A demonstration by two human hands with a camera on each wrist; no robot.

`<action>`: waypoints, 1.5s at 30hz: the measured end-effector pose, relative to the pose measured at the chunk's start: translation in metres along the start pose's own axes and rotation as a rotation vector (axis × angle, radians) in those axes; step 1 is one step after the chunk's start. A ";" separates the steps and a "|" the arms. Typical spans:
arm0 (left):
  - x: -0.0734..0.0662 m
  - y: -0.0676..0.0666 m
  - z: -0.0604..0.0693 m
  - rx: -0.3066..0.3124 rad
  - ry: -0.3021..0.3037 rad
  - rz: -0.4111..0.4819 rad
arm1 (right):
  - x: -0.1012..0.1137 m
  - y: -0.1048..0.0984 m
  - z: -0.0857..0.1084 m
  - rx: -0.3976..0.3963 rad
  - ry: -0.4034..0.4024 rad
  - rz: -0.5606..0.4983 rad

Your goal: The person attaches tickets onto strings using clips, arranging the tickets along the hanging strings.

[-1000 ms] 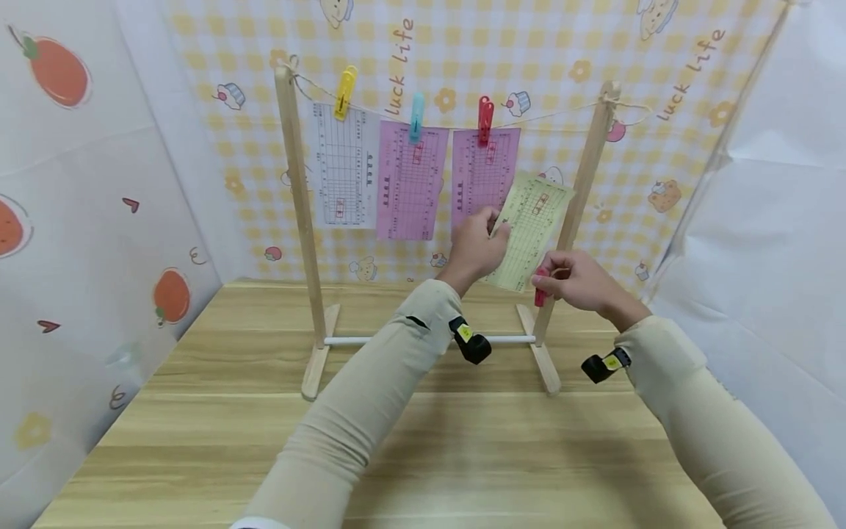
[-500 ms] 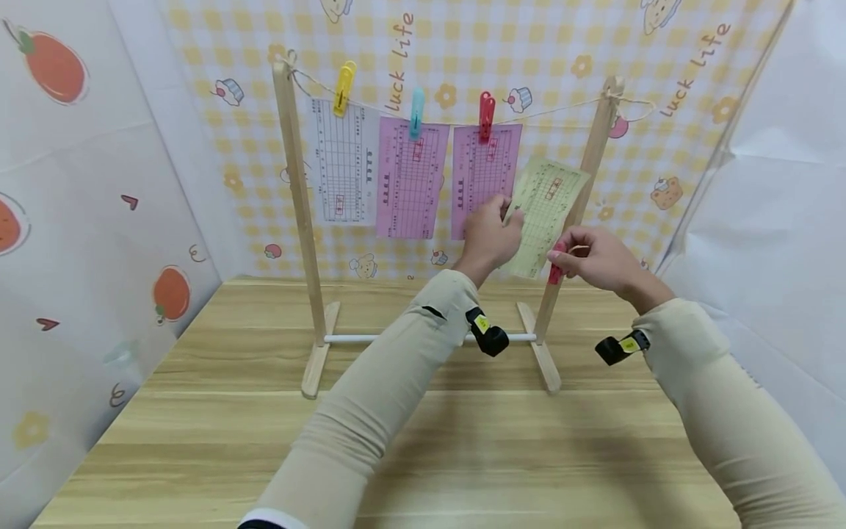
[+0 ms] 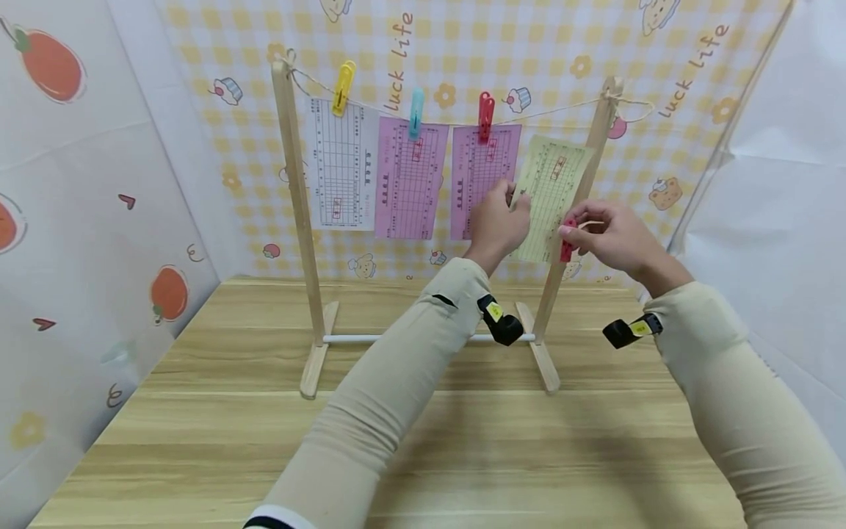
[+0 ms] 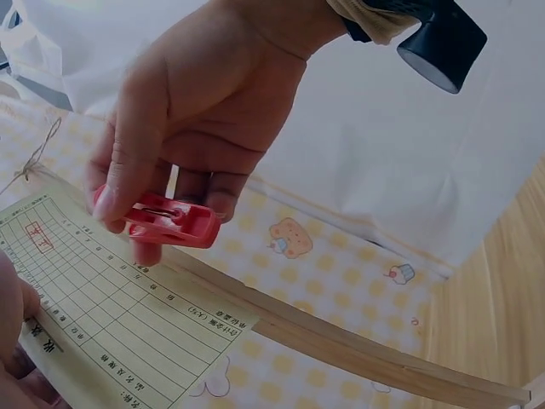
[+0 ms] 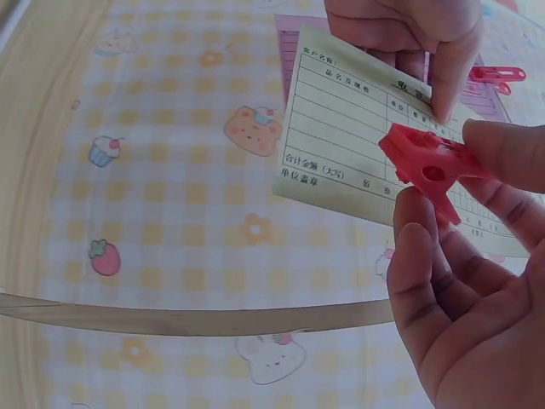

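Note:
My left hand (image 3: 499, 220) pinches a pale yellow receipt slip (image 3: 554, 191) by its left edge, its top just under the string (image 3: 562, 109) near the right post. Between thumb and fingers of my right hand (image 3: 615, 239) is a red clothespin (image 3: 567, 242), beside the slip's lower right edge. In the right wrist view the clothespin (image 5: 426, 166) appears in front of the slip (image 5: 341, 128); whether they touch I cannot tell. Part of the left hand (image 4: 10, 328) shows at the left wrist view's edge, on the slip (image 4: 111, 315).
On the string hang a white slip (image 3: 340, 165) under a yellow clothespin (image 3: 344, 88), a pink slip (image 3: 410, 184) under a blue clothespin (image 3: 416, 114), and another pink slip (image 3: 479, 165) under a red one. The wooden stand (image 3: 297, 169) rests on the table (image 3: 198, 411).
Both hands have moved up and to the right, carrying the yellow slip and the red clothespin. The slip's top now lies nearer the string, and the slip hangs more upright.

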State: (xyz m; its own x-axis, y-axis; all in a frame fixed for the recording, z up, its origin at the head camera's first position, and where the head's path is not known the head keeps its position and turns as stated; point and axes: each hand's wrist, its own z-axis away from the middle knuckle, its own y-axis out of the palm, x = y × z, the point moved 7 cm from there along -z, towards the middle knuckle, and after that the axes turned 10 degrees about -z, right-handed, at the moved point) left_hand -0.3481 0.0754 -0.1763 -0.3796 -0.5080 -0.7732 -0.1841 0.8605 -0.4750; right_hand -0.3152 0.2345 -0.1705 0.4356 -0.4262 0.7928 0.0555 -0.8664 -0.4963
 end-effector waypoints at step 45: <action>-0.018 0.003 -0.011 -0.103 -0.122 0.120 | 0.113 -0.057 -0.066 -0.523 -0.351 -0.619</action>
State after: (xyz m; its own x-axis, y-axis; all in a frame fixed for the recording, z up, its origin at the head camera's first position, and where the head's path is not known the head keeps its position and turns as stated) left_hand -0.3520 0.0875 -0.1592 -0.2932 -0.3972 -0.8696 -0.2388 0.9112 -0.3357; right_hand -0.3281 0.2186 -0.0298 0.7193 0.1886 0.6686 -0.0083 -0.9601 0.2797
